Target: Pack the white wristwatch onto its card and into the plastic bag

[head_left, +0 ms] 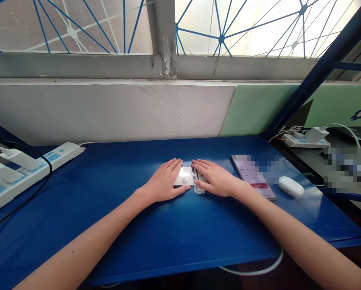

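Both hands palm down on the table point(168, 233), fingers straight and together, thumbs spread off; no closed grip visible. Left hand point(169, 179) lies over the left part of a shiny flat packet point(185, 176), thumb at its near side. Right hand point(212, 177) covers most of a pale card point(199, 175); a clear round tab point(199, 191) pokes out toward the near edge. Packet and card sit side by side mid-table, a bit nearer the far edge; can't tell if they touch.

Handling, my guess: both light and thin, packet slick, card fairly stiff, easy to crease. Best hold: pinch by side edges, off the glossy face.

Outward: phone point(249, 174) flat just past the right wrist, partly behind the forearm; limits sweep that way. White case point(291, 187) beyond it, by the right edge. Power strip point(64, 152) with plugs and a black cable point(44, 184) along the left edge, well clear.
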The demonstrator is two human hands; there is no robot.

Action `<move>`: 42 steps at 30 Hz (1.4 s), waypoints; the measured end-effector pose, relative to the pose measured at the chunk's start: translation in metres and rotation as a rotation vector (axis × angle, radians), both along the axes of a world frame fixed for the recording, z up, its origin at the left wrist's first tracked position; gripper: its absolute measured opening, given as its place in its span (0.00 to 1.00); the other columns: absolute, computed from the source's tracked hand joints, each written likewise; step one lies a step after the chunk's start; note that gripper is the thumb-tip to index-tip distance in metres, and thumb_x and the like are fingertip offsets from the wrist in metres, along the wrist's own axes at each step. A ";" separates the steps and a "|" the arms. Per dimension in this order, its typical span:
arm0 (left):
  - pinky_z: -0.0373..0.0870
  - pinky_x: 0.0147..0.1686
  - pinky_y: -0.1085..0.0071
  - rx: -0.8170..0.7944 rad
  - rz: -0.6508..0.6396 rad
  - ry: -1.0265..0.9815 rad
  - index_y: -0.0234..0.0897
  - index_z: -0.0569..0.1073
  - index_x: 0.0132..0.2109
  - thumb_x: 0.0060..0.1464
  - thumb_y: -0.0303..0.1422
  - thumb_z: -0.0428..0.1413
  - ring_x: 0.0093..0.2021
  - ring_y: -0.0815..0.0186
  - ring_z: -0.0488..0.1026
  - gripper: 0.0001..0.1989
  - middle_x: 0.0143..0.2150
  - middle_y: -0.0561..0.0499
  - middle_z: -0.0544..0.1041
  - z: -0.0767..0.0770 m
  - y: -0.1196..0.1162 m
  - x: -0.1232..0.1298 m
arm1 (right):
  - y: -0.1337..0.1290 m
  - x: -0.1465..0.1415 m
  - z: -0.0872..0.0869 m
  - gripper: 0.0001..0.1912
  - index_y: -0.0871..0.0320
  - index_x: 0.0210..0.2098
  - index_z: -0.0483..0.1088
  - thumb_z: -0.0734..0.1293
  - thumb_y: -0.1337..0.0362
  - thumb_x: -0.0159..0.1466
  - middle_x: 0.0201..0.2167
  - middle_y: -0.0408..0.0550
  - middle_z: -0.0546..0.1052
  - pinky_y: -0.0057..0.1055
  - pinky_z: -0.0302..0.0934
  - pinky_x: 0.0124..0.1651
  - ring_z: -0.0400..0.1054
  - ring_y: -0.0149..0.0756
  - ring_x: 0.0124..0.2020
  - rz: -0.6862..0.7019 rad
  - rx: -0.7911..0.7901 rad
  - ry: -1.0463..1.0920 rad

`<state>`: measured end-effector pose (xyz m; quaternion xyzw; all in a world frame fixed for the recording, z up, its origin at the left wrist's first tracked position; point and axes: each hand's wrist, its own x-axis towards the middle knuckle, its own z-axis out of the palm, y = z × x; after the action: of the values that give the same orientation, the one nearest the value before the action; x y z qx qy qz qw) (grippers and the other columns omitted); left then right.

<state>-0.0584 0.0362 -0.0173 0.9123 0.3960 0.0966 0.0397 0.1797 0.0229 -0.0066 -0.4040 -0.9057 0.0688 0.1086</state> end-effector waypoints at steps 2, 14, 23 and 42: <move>0.53 0.64 0.54 -0.008 0.010 -0.004 0.26 0.56 0.67 0.58 0.56 0.47 0.68 0.48 0.53 0.42 0.68 0.35 0.58 0.000 0.001 -0.001 | 0.000 0.000 -0.002 0.35 0.67 0.64 0.58 0.57 0.47 0.68 0.65 0.64 0.61 0.50 0.52 0.66 0.53 0.54 0.67 0.000 -0.002 0.014; 0.53 0.64 0.54 -0.034 0.017 -0.035 0.30 0.62 0.63 0.61 0.57 0.44 0.68 0.50 0.53 0.37 0.67 0.36 0.60 0.001 -0.001 0.000 | 0.005 0.007 -0.004 0.30 0.64 0.65 0.58 0.53 0.51 0.71 0.65 0.62 0.61 0.51 0.53 0.65 0.53 0.52 0.67 -0.028 -0.004 0.048; 0.54 0.63 0.54 -0.031 0.012 -0.075 0.31 0.58 0.64 0.64 0.55 0.42 0.68 0.50 0.55 0.35 0.66 0.36 0.62 -0.002 -0.001 -0.003 | 0.015 0.016 -0.007 0.28 0.57 0.64 0.60 0.59 0.70 0.64 0.62 0.58 0.67 0.52 0.61 0.60 0.61 0.50 0.62 -0.044 0.127 0.144; 0.49 0.67 0.59 -0.115 -0.007 -0.079 0.31 0.49 0.70 0.66 0.53 0.37 0.71 0.56 0.46 0.36 0.71 0.39 0.50 0.001 -0.002 -0.003 | 0.013 0.021 0.012 0.21 0.55 0.60 0.66 0.56 0.66 0.70 0.61 0.54 0.69 0.49 0.59 0.61 0.60 0.48 0.63 0.137 0.242 0.085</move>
<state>-0.0615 0.0340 -0.0165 0.9053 0.3960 0.1095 0.1078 0.2005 0.0356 0.0057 -0.3220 -0.9274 -0.0168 0.1897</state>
